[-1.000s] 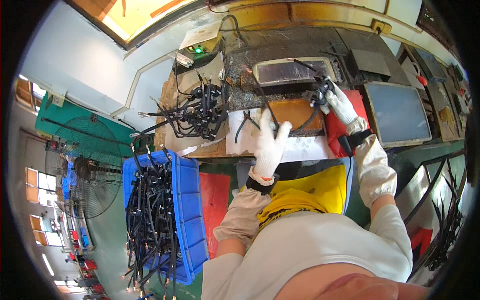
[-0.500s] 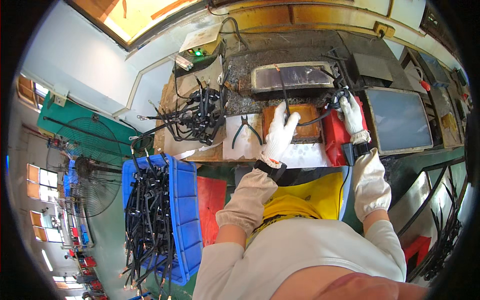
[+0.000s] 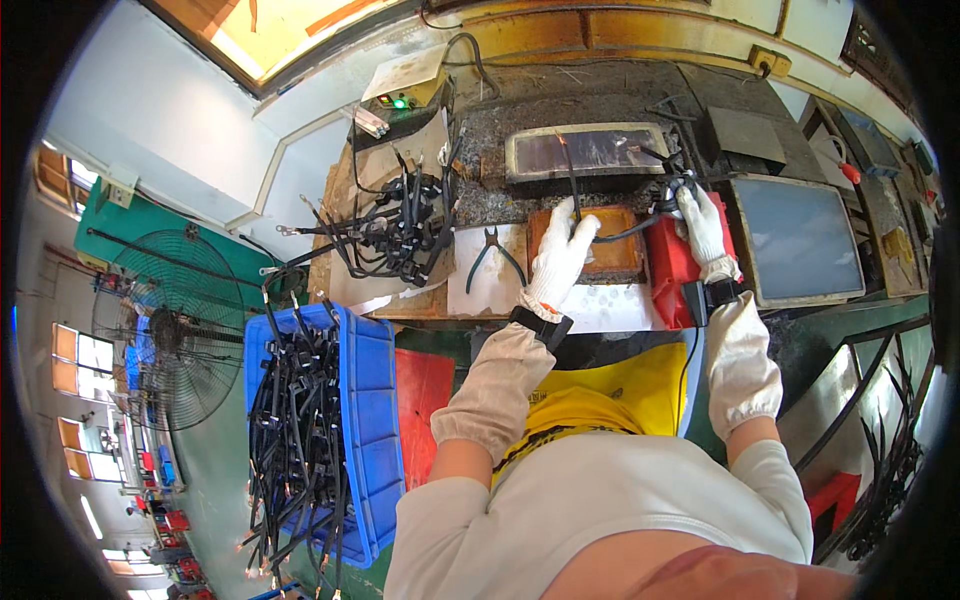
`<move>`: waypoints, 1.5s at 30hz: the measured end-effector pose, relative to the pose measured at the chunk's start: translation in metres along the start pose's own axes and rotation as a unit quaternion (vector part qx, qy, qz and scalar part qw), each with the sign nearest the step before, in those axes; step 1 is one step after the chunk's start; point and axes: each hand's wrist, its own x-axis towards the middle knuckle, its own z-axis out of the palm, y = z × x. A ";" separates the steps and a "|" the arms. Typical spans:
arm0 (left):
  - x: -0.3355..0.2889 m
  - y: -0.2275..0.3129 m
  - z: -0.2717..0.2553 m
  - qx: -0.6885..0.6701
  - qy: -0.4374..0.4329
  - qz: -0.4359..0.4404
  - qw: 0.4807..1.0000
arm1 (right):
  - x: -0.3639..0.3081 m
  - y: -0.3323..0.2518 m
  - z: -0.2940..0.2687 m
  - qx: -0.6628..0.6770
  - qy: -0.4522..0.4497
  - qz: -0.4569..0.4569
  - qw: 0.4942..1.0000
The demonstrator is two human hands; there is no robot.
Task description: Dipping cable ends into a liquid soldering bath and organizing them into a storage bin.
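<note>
Well to the left of the square amber-brown tray point(image 3: 617, 262), and lower than it, your blue plastic crate point(image 3: 375, 420) holds a heap of black cables point(image 3: 300, 400) with coppery ends. Nearer the tray's left side, on the bench point(image 3: 425, 304), sits a tangled pile of black leads point(image 3: 405, 225); between that pile and the tray, dark-handled pliers point(image 3: 490, 262) lie spread. Your white-gloved left hand point(image 3: 565, 255) is over the tray's left edge, its fingers pinching a thick black cable point(image 3: 625, 234). The cable's bare coppery tip rises over the long metal-rimmed pan point(image 3: 585, 150) behind the tray, while the rest bends across above the tray. Right of the tray, your white-gloved right hand point(image 3: 703, 225) has its fingers closed around the cable's bunched black end, above a red box-shaped piece point(image 3: 672, 280). Farther right of the tray is a framed grey panel point(image 3: 800, 240).
</note>
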 end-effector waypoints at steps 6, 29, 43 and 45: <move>0.001 0.007 -0.001 -0.036 -0.017 -0.016 0.999 | 0.002 -0.005 0.001 -0.019 0.003 -0.016 1.000; 0.003 0.013 -0.005 -0.039 -0.026 -0.058 0.997 | 0.008 -0.006 0.004 -0.106 -0.002 0.007 0.994; 0.002 0.017 -0.008 -0.033 -0.040 -0.081 0.995 | 0.007 -0.007 0.005 -0.118 -0.001 0.014 0.993; 0.002 0.015 -0.008 -0.034 -0.034 -0.082 0.995 | 0.008 -0.007 0.005 -0.118 -0.003 0.014 0.993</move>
